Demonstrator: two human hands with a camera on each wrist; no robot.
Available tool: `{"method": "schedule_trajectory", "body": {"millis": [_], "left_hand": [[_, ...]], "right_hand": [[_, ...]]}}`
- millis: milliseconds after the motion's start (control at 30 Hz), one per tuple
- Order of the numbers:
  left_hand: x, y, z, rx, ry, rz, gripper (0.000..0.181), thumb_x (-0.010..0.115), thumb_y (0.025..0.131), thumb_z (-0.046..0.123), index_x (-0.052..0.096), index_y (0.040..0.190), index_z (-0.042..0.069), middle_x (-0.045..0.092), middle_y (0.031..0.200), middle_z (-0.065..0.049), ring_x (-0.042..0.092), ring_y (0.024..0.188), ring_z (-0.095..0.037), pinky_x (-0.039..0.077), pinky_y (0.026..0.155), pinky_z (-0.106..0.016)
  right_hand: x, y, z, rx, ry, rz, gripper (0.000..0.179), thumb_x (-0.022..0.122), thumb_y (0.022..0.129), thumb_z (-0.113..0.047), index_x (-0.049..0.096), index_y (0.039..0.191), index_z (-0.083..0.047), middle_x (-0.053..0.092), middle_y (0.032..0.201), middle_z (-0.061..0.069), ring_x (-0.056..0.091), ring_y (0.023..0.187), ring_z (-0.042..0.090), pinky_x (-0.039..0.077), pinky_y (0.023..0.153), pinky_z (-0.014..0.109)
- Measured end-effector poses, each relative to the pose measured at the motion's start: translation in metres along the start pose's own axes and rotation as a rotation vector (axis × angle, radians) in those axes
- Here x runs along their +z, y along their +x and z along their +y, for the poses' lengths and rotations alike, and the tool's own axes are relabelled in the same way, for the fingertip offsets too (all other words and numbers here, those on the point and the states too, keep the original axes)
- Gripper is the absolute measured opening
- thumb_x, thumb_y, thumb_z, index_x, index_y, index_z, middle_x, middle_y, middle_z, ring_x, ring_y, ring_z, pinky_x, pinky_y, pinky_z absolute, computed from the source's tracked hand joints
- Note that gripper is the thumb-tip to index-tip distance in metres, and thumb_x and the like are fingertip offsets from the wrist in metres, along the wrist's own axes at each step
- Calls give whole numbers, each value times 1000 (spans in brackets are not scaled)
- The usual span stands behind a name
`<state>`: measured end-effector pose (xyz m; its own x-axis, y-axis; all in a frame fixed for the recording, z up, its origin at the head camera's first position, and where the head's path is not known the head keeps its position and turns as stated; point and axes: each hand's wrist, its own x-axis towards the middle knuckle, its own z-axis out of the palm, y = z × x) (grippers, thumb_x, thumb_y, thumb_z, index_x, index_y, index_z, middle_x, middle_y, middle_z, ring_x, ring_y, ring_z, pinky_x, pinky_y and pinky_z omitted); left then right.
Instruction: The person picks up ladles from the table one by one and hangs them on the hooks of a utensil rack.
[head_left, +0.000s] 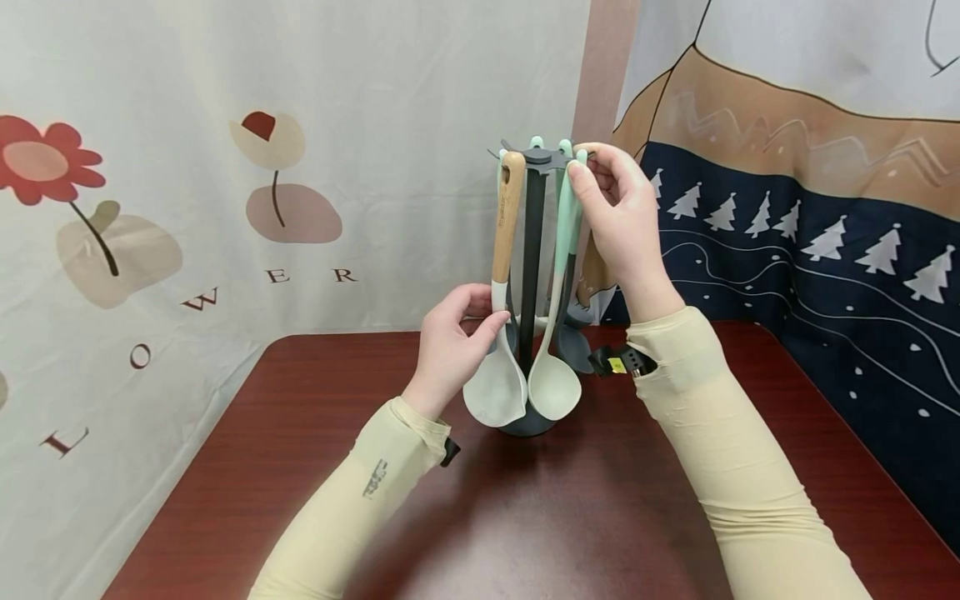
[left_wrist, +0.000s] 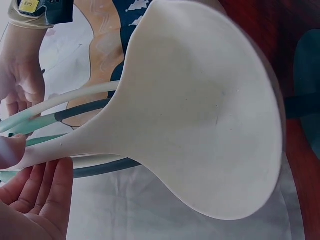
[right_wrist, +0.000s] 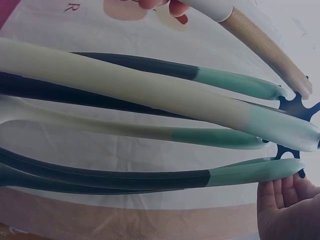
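Note:
A dark grey utensil rack [head_left: 532, 250] stands upright on the table, hung with kitchen tools. Its front-left tool is a white ladle [head_left: 495, 387] with a wooden handle [head_left: 508, 217]. My left hand [head_left: 453, 342] pinches the ladle's white neck between thumb and fingers. The handle's top meets a hook in the right wrist view; whether the hook passes through its hole I cannot tell. My right hand [head_left: 622, 204] grips the rack's top at a hook, beside the mint-green handle ends [right_wrist: 260, 171]. A cream ladle [head_left: 555, 387] with a mint handle hangs at the front right.
Behind the cream ladle hang dark grey tools [head_left: 573, 346] with mint handles. The reddish-brown table [head_left: 337, 417] reaches back to a pale printed curtain [head_left: 420, 167] and a navy one with trees [head_left: 825, 250]. Both wrists wear black straps.

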<state>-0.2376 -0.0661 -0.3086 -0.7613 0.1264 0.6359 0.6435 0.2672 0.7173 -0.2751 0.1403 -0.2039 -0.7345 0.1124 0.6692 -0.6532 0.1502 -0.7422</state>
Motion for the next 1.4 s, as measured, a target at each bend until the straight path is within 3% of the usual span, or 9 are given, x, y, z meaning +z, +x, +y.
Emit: {"method": "schedule_trajectory", "body": {"millis": [167,500,667,867,1133,1267,1400], "left_hand": [[-1,-2,0,2,15,-9,26,71,91,8,67,116,4,69,103,-6,65,91,-16,55,79,-32],[-3,-6,-7,83,90,-23,36,70,92,10,62,126,3,66,116,-7,63,104,-15,53,89,-34],[-6,-8,-10,85,139,-24,42,69,93,13,59,132,3,65,122,-8,60,112,-18,47,96,-38],[-11,-13,-12,71,168,-35,49,68,93,14,53,139,4,60,131,-11,55,120,-21,44,101,-45],[-20,-21,-21,72,277,-60,61,66,95,24,43,148,4,51,143,-11,45,132,-25,35,108,-46],[-25,-24,-27,75,331,-74,68,61,97,37,36,152,5,44,150,-13,38,138,-29,31,111,-49],[-29,-27,-32,92,377,-94,80,46,98,61,32,154,6,39,154,-14,34,140,-32,27,113,-50]], "right_hand": [[0,-1,-1,3,7,-3,35,61,97,-21,60,126,0,57,110,4,53,97,17,45,89,25],[0,-2,-3,0,3,-3,38,61,98,-20,59,129,2,57,110,2,53,98,15,44,88,25],[-1,-4,-2,10,-2,-4,40,61,98,-20,58,132,1,58,114,4,54,100,15,44,88,25],[-4,-11,1,48,-13,-37,43,59,99,-19,53,136,2,57,122,11,54,105,15,44,97,26],[-11,-25,17,1,-51,-71,43,58,100,-20,54,138,-1,58,129,10,57,115,18,43,104,30],[-15,-34,26,-25,-84,-97,46,56,100,-21,51,141,-3,56,136,11,54,124,20,40,107,32],[-20,-46,34,-66,-125,-124,48,55,100,-21,48,144,-3,54,140,11,51,129,20,38,109,34]]}}
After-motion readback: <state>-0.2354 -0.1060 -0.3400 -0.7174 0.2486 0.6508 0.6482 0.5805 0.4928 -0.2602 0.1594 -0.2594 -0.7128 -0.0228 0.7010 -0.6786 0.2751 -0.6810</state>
